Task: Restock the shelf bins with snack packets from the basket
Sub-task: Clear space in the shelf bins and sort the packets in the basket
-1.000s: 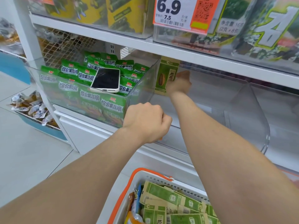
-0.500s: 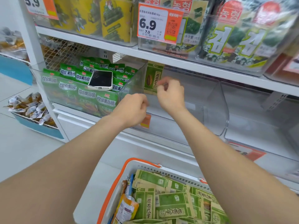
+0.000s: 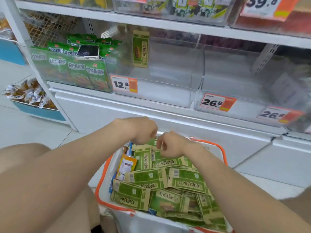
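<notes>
Shelf bin [image 3: 176, 73] with one packet [image 3: 141, 48] upright at left wall; below, left hand [image 3: 143, 130] and right hand [image 3: 170, 146] over basket [image 3: 224, 155] packets [image 3: 146, 178], fingers [image 3: 160, 146] curled, grasp unclear

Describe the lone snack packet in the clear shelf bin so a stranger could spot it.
On the white shelf, find the clear plastic bin with the orange 12.8 price tag. One tall green-and-tan paper packet stands upright by its left wall, alone, unlike the glossy bright green packets crowding the neighbouring bin.
</notes>
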A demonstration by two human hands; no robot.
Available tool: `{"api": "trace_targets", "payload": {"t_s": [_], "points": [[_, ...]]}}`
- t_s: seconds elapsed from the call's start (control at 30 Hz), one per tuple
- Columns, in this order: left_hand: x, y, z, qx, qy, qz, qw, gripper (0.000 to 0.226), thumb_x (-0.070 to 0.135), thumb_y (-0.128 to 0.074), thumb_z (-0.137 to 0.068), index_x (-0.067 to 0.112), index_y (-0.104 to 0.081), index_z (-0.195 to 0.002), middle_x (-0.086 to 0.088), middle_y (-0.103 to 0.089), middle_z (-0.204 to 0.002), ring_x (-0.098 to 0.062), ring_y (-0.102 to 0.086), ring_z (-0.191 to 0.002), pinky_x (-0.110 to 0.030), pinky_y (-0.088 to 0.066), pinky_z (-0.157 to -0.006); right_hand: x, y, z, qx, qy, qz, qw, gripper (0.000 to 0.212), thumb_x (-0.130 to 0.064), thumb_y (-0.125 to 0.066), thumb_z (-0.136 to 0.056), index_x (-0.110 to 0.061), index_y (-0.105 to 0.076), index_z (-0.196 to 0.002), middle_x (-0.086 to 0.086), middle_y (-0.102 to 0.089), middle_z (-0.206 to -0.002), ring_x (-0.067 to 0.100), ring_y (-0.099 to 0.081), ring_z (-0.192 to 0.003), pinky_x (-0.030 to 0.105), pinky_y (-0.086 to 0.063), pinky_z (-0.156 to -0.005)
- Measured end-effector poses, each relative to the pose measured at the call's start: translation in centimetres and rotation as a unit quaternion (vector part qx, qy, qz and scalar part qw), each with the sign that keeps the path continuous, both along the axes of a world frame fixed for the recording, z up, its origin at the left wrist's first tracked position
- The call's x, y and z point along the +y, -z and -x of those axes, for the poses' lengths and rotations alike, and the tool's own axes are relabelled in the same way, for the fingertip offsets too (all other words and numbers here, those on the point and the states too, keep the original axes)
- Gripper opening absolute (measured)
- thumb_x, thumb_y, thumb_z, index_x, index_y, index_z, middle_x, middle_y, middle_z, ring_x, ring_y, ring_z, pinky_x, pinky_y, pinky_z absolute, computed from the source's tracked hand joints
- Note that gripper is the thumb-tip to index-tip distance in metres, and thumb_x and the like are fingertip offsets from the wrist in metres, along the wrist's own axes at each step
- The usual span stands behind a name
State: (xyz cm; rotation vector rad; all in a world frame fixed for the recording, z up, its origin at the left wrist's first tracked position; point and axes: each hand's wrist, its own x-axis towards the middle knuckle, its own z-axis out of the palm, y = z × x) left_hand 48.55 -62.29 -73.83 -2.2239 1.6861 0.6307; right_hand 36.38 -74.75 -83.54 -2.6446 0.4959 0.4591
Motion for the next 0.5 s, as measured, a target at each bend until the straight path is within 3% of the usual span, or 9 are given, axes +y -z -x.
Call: {"api": "trace_targets", "payload": {"t_s": [0.07,0.1,0.17,0.23,0.27,0.37,0.4,0.43,0.5], "points": [[0.2,1.5,1.2,0.003,0.026,-0.063,0.998,0.037,0.011,-0.045,-0.101,0.023,-0.064,-0.131,-0.004,-0.066,-0.124,-0.021,-0.059,-0.09,-0.031,-0.045,-0.068,0.8,1.7,1.0,-0.008,-0.004,-0.05,0.999,0.025,-0.039,-0.082,-0.083,-0.028,-0.075,-0.103,-0.017,-0.06,-0.081,0.007,-0.061,-0.076,0.023,-0.046,-0.065],[0.3,2.2,1.5,-0.003,0.036,-0.083,0.996,0.036,0.014,-0.045,-0.102,0.024,-0.064,-0.131,-0.004,-0.066,-0.125,-0.022,-0.062,-0.095,-0.033,-0.049,-0.073,1.5,2.4,1.3,-0.009,-0.009,-0.069,0.998,0.03,-0.043,-0.083,-0.082,-0.026,-0.075,-0.106,-0.018,-0.06,-0.082,0.004,-0.059,-0.076,0.021,-0.042,-0.063],[0.3,3.2,2.0,-0.018,0.052,-0.105,0.993,0.035,0.019,-0.044,-0.104,0.024,-0.063,-0.133,-0.004,-0.065,-0.132,-0.026,-0.064,-0.112,-0.037,-0.053,-0.09,2.8,3.8,1.7,0.015,-0.023,-0.084,0.996,0.043,-0.045,-0.085,-0.082,-0.024,-0.072,-0.117,-0.013,-0.063,-0.094,0.01,-0.063,-0.087,0.023,-0.048,-0.071],[0.1,3.5,2.3,-0.022,0.061,-0.112,0.992,0.038,0.016,-0.043,-0.105,0.023,-0.061,-0.137,-0.006,-0.063,-0.136,-0.028,-0.062,-0.12,-0.036,-0.05,-0.093,4.0,4.9,1.8,0.047,-0.033,-0.072,0.996,0.048,-0.042,-0.086,-0.082,-0.022,-0.069,-0.122,-0.008,-0.063,-0.105,0.018,-0.064,-0.099,0.031,-0.054,-0.084],[-0.1,3.5,2.4,-0.021,0.062,-0.116,0.991,0.039,0.014,-0.044,-0.104,0.022,-0.061,-0.137,-0.007,-0.063,-0.136,-0.028,-0.062,-0.119,-0.036,-0.051,-0.092,4.3,5.2,1.8,0.055,-0.031,-0.075,0.995,0.044,-0.039,-0.086,-0.083,-0.021,-0.07,-0.121,-0.007,-0.062,-0.103,0.019,-0.063,-0.099,0.031,-0.054,-0.083],[-0.5,3.3,2.4,-0.023,0.064,-0.13,0.989,0.038,0.007,-0.045,-0.101,0.015,-0.064,-0.133,-0.008,-0.066,-0.124,-0.022,-0.063,-0.086,-0.028,-0.047,-0.065,4.0,5.1,1.3,0.073,-0.021,-0.103,0.992,0.018,-0.034,-0.081,-0.089,-0.019,-0.071,-0.093,-0.008,-0.064,-0.087,0.015,-0.061,-0.081,0.028,-0.049,-0.069],[-0.5,3.3,2.2,-0.033,0.057,-0.132,0.989,0.038,0.006,-0.047,-0.1,0.013,-0.064,-0.132,-0.008,-0.066,-0.12,-0.019,-0.058,-0.073,-0.027,-0.043,-0.058,3.8,4.6,1.0,0.076,-0.016,-0.12,0.99,0.019,-0.034,-0.08,-0.091,-0.017,-0.071,-0.088,-0.004,-0.068,-0.083,0.014,-0.062,-0.076,0.031,-0.051,-0.067],[-0.6,3.2,1.9,-0.045,0.05,-0.131,0.989,0.037,0.006,-0.049,-0.099,0.013,-0.064,-0.132,-0.008,-0.067,-0.122,-0.017,-0.056,-0.068,-0.027,-0.045,-0.058,3.4,3.9,0.8,0.07,-0.005,-0.136,0.988,0.022,-0.034,-0.078,-0.091,-0.013,-0.074,-0.089,0.001,-0.071,-0.081,0.014,-0.064,-0.074,0.036,-0.055,-0.069],[-0.7,2.7,1.4,-0.055,0.03,-0.125,0.99,0.041,0.007,-0.056,-0.097,0.014,-0.059,-0.137,-0.009,-0.064,-0.131,-0.022,-0.061,-0.081,-0.033,-0.053,-0.07,2.5,2.5,0.3,0.035,0.026,-0.145,0.988,0.025,-0.035,-0.075,-0.092,-0.01,-0.077,-0.093,0.001,-0.069,-0.074,0.012,-0.062,-0.069,0.035,-0.054,-0.07]]}}
